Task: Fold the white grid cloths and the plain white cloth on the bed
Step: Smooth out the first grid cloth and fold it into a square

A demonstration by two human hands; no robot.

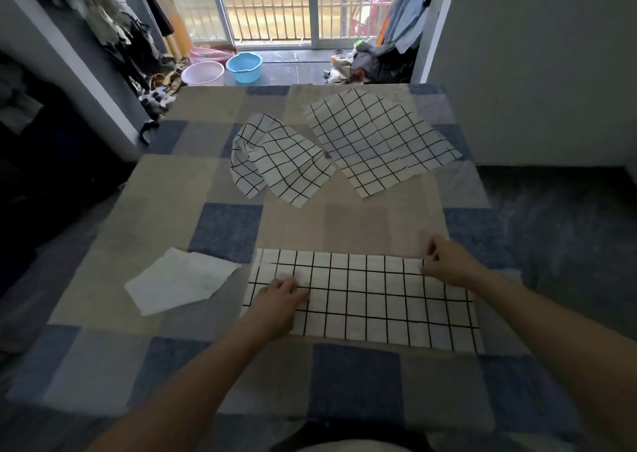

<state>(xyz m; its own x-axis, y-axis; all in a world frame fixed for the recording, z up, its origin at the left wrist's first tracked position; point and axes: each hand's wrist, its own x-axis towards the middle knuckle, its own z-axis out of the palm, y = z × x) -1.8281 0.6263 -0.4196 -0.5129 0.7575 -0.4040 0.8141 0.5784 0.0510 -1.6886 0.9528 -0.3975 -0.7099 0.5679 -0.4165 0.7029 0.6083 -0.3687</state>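
The near grid cloth [365,300] lies on the bed [224,227], its long axis running nine to three o'clock. The left hand [281,300] presses flat on its nine o'clock end; the right hand [444,263] pinches the far corner at two o'clock, better placed to fold across.

Dim room; daylight from window [275,7]; edges warped, blurred
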